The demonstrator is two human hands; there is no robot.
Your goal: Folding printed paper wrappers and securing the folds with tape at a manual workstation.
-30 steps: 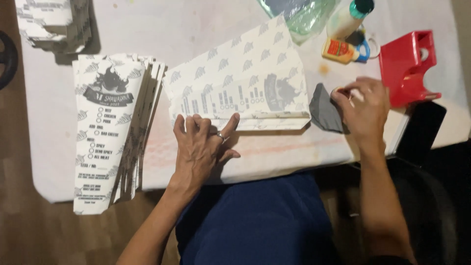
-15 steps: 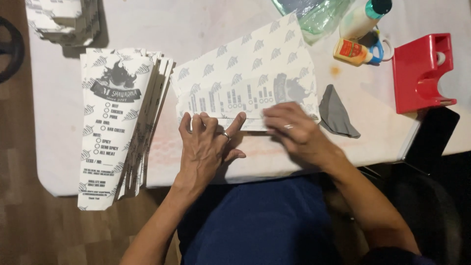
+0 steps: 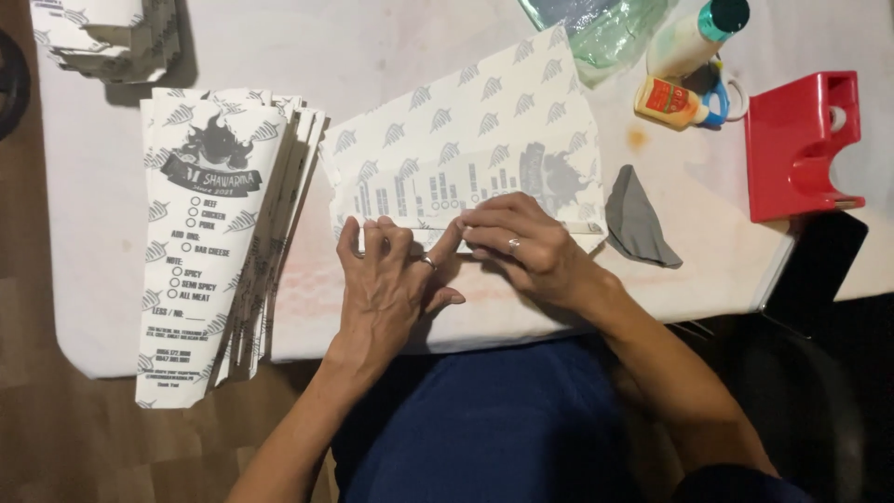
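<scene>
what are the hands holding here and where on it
Both hands press down a printed paper sheet along its folded near edge: the left hand at the left part of the fold, the right hand toward the middle. Nothing is lifted.

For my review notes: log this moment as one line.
left hand: pressing folded edge | right hand: pressing same edge | item: printed paper sheet | nearby: grey cloth

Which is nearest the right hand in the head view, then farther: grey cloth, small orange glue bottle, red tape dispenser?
From the right hand:
1. Grey cloth, just to its right on the table.
2. Small orange glue bottle, up and right.
3. Red tape dispenser, far right.
</scene>
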